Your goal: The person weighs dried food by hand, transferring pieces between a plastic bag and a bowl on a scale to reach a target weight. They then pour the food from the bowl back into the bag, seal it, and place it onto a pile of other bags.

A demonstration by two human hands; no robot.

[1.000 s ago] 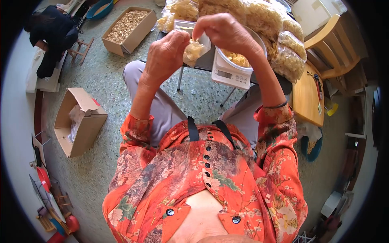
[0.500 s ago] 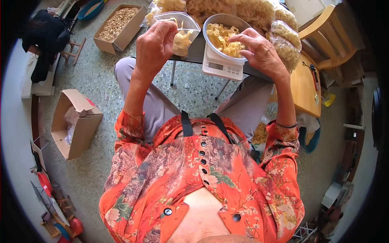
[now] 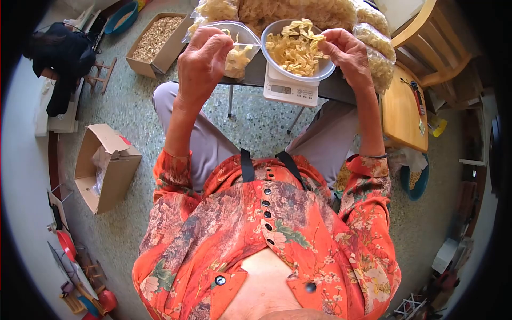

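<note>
A: How many things are near the hands?

B: One metal bowl (image 3: 296, 50) of pale dried pieces, on one white scale (image 3: 289, 90), on the desk (image 3: 341, 89). One clear bag (image 3: 238, 47), partly filled. Beyond the hands lie several filled bags (image 3: 298, 10); I cannot count them exactly.

A: And the left hand (image 3: 202, 61)?

B: It is closed, pinching the rim of the clear bag, which hangs just left of the bowl. The forearm is raised, wrist bent forward.

A: The right hand (image 3: 344, 50)?

B: Its fingers are curled closed on some pieces at the right rim of the bowl. The arm is stretched forward, the hand above the scale.

A: Anything else?

B: Two cardboard boxes (image 3: 106, 165) on the floor, well left of the left hand.
</note>
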